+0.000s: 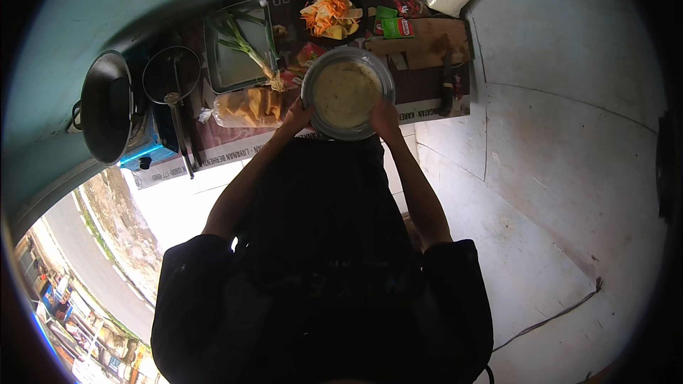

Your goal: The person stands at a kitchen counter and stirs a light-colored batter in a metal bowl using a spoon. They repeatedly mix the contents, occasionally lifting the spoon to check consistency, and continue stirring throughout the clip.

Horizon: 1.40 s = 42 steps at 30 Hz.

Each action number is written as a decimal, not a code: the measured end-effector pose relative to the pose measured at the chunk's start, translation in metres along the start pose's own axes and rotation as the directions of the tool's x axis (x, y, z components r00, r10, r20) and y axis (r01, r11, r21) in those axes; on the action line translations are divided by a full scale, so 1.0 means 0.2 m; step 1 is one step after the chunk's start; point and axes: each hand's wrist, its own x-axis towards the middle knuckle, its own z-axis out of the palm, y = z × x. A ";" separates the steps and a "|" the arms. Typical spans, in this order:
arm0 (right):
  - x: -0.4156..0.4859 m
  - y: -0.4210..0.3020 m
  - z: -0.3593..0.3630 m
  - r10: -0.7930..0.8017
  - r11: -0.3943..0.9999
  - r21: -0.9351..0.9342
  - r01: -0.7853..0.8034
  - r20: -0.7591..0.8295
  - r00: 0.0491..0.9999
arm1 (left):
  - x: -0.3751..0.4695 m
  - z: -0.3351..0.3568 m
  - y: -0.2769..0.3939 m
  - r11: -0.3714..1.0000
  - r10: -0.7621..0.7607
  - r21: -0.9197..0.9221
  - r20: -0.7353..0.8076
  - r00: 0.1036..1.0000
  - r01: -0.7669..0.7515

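Close in front of my body, both hands hold a round clear-walled bowl [346, 55] by its sides. A pale, creamy batter-like mixture with darker flecks [348, 92] fills its lower part. My left hand [299, 116] grips the left side of the rim. On the opposite side, my right hand [385, 118] grips the right edge, its fingers somewhat blurred. Just beyond the bowl lies a red packet [310, 54], partly hidden by it. A clear bag of brown fried pieces, perhaps tofu [249, 108], rests beside my left hand.
Leftward stand a wok [106, 109], a gas stove [149, 157] and a pan lid with a long-handled ladle [176, 112]. A metal tray [212, 72] carries scallions [243, 48]. Farther back sits a plate of shredded carrot [331, 10]. A knife [447, 82] and cutting board [435, 37] lie right.
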 end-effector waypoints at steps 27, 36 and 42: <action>0.22 0.01 -0.17 -0.125 0.933 -0.344 0.103 -0.041 0.991 | 0.01 -0.01 0.12 0.994 0.056 0.096 -0.020 0.998 -0.053; -0.25 -0.03 0.09 -0.227 0.970 0.120 0.210 0.153 0.962 | 0.04 0.01 0.16 0.998 0.015 0.067 0.012 1.000 -0.016; -0.08 0.07 -0.05 -0.133 0.868 -0.447 0.218 0.215 0.968 | 0.01 0.01 0.16 1.000 0.006 -0.012 0.045 0.999 -0.006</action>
